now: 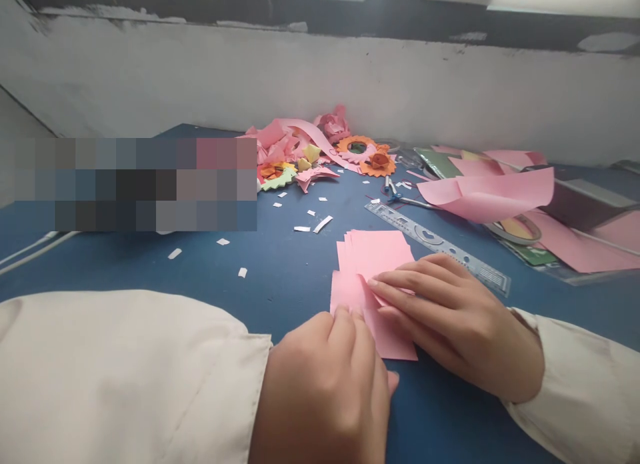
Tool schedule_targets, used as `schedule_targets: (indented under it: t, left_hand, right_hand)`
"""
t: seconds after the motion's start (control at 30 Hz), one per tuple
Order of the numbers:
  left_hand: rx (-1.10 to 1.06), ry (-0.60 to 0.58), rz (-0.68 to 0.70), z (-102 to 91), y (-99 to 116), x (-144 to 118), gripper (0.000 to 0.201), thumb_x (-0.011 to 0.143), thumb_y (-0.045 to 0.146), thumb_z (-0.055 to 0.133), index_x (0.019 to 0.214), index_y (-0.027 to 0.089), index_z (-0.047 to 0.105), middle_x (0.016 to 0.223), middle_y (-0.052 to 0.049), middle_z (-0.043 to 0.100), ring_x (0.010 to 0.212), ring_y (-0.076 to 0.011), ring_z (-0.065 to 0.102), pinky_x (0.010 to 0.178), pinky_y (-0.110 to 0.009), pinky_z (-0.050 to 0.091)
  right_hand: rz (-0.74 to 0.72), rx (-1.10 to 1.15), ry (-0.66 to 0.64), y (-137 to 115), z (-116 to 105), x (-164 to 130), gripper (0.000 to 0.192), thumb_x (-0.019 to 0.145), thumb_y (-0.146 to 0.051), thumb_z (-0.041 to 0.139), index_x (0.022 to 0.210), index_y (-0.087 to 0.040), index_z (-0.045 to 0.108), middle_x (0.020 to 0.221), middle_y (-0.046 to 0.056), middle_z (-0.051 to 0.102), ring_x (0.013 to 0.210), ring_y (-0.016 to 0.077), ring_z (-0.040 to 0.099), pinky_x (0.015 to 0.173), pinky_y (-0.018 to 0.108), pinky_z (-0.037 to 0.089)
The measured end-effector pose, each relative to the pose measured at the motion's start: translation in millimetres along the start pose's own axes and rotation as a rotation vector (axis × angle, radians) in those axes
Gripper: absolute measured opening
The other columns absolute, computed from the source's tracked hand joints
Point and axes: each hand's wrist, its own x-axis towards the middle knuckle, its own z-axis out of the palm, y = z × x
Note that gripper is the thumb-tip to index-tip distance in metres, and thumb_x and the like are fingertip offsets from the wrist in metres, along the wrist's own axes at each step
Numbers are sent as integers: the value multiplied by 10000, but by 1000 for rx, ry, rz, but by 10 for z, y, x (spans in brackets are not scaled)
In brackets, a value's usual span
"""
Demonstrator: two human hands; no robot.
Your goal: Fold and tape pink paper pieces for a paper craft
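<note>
Both hands work on a piece of pink paper near the front of the blue table. The curled fingertips of my left hand press on its left side, and the thumb sticks out to the right below. My right hand has its fingers together at a raised fold in the paper, pinching it; its thumb is hidden. Just behind lies a small stack of pink paper pieces, partly covered by the worked piece and my right fingers. A clear ruler lies slantwise behind my right hand.
Paper flowers and crumpled pink paper are heaped at the back. Scissors lie by the ruler's far end. Pink sheets and a tape roll are at the right. White scraps dot the blue table. A blurred patch covers the left.
</note>
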Motion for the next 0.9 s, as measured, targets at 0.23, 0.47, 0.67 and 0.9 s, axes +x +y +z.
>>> schedule_targets:
  t: [0.23,0.47,0.67,0.9]
  left_hand:
    - [-9,-12,-3,16,0,-10,122,802,122,593,755,76,695,764,-150,710,701,-288,692,490,-363,580]
    - [3,7,0,-2,3,14,139,810,115,591,749,66,705,765,-157,714,693,-296,694,484,-373,587]
    - [0,24,28,-8,-24,29,152,813,119,588,733,69,707,733,-146,711,673,-282,693,483,-358,585]
    - [0,13,23,10,-28,20,149,813,116,577,759,66,707,758,-150,712,693,-278,693,500,-357,589]
  right_hand:
    - [7,-3,-14,7,-13,4,196,894,-137,507,1071,-143,590,928,67,638,823,141,560,732,331,427]
    - [23,-16,10,13,-3,13,246,881,-146,545,1123,-178,573,850,38,625,749,119,538,696,297,434]
    - [4,4,10,-6,4,33,191,867,-115,557,1056,-113,586,765,40,588,693,105,485,684,287,425]
    - [-33,18,-22,-19,10,48,187,864,-66,501,1034,-90,576,783,64,579,705,119,475,693,309,416]
